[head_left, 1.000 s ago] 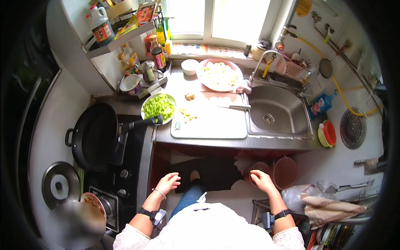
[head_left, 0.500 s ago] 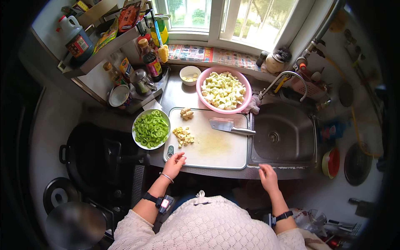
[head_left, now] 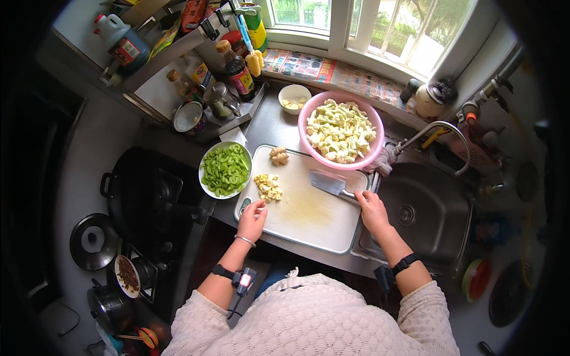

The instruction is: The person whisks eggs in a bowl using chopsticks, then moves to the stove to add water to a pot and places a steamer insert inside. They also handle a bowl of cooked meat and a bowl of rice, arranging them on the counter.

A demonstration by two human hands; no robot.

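A white cutting board (head_left: pixel 309 222) lies before me on the counter. On it are a pile of chopped pale-yellow pieces (head_left: pixel 268 188), a knob of ginger (head_left: pixel 278 156) and a kitchen knife (head_left: pixel 327 183). My right hand (head_left: pixel 374 212) is at the end of the knife's handle, fingers stretched over it; a closed grip does not show. Near the board's left front corner, my left hand (head_left: pixel 252 219) hovers with loosely bent fingers and nothing in it. Sliced green vegetable (head_left: pixel 225 170) fills a white bowl left of the board. Cut cauliflower (head_left: pixel 340 130) heaps in a pink basin (head_left: pixel 304 139) behind.
At right is a steel sink (head_left: pixel 424 237) with a curved faucet (head_left: pixel 466 139). A black wok (head_left: pixel 133 196) sits on the stove at left, a pot lid (head_left: pixel 94 241) nearby. Bottles (head_left: pixel 234 71) stand at the back left, beside a small white bowl (head_left: pixel 294 98) with pale pieces.
My right hand has moved forward from the counter's front edge to the knife handle. My left hand stays near the board's corner, fingers more bent. The whole view has turned and shifted.
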